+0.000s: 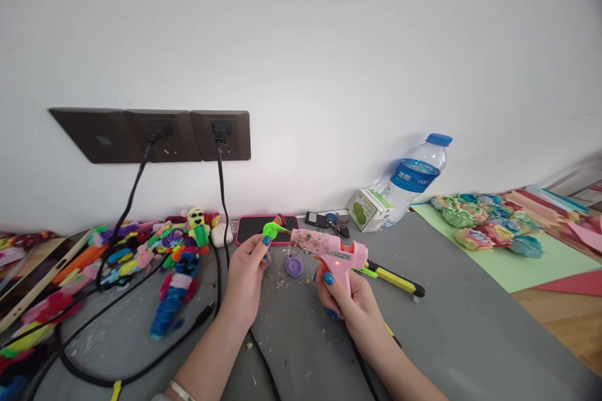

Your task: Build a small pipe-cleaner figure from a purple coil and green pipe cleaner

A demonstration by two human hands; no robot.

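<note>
My left hand [247,279] pinches a bright green pipe-cleaner coil [270,230] between thumb and fingers. Wrapped around the handle of a pink hot glue gun [317,243] is my right hand [350,304]; a small red light glows on the gun's body. The nozzle points left at the green coil; whether it touches cannot be made out. Below the gun's front a purple coil [294,266] lies on the grey table. Behind the coil and nozzle rests a phone [249,225] with a pink edge.
Colourful pipe cleaners [132,250] and a blue figure [175,294] lie left, among black cables [84,382]. A yellow cutter [395,279] lies right of the gun. Keys [341,227], a green-white carton [369,210] and a water bottle [414,178] are by the wall. Paper flowers [498,232] sit on green paper [517,269].
</note>
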